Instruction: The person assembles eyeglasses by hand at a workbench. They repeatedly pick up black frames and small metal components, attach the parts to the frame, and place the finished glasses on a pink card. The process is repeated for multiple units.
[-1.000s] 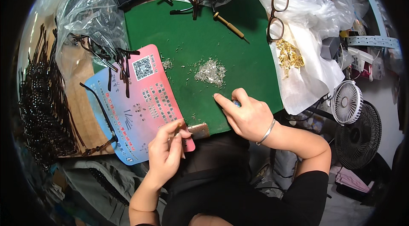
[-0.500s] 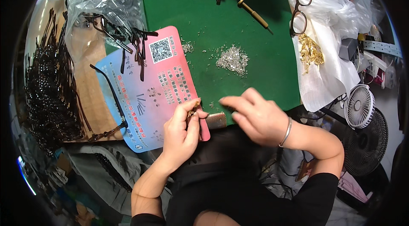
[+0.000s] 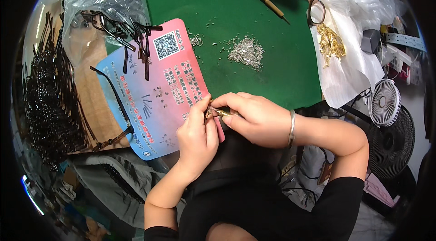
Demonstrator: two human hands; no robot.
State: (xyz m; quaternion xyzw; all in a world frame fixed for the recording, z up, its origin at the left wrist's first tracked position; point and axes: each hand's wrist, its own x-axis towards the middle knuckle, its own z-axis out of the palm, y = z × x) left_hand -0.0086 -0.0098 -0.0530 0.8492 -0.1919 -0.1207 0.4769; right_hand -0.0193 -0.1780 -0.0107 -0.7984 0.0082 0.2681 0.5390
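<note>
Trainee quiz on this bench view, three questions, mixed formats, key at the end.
1. Multiple choice: what colour is the heap of tiny pieces on the green mat?
A) red
B) silver
C) blue

2. True or false: the left hand and the right hand are well apart from each other.

3. Fill in the blank: the metal bracelet is worn on the person's ____ side.

Key:
1. B
2. False: the two come together at the lower right edge of the pink-and-blue sheet.
3. right
</note>
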